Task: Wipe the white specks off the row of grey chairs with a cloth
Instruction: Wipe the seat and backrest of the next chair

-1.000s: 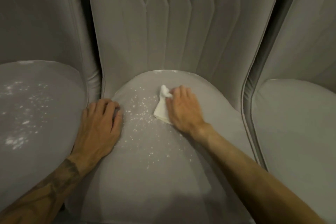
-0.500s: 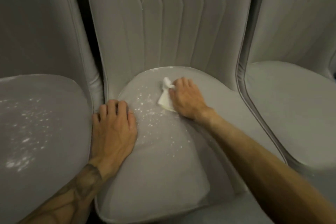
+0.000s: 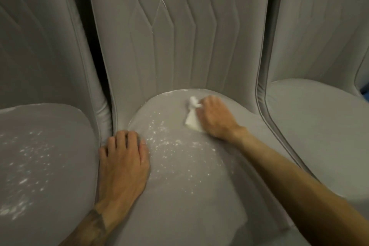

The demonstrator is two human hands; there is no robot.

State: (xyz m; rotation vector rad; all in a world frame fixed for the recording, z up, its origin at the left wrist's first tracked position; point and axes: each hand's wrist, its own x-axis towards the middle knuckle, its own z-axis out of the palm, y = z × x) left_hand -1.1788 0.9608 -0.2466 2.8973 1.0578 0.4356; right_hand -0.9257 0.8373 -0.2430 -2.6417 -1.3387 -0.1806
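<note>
Three grey padded chairs stand side by side. The middle chair [image 3: 185, 201] has white specks [image 3: 169, 146] scattered over the left and centre of its seat. My right hand [image 3: 215, 119] presses a small white cloth [image 3: 192, 120] onto the back part of that seat, palm down. My left hand [image 3: 124, 164] lies flat on the seat's left edge, fingers together, holding nothing. The left chair [image 3: 60, 166] also carries white specks [image 3: 30, 158] on its seat.
The right chair [image 3: 319, 136] has a seat with no specks that I can see. Tall quilted backrests [image 3: 179, 36] rise behind all three seats, with narrow dark gaps [image 3: 95, 62] between the chairs.
The view has shifted a little; both hands stay in about the same places on the middle seat, the right still pressing the cloth.
</note>
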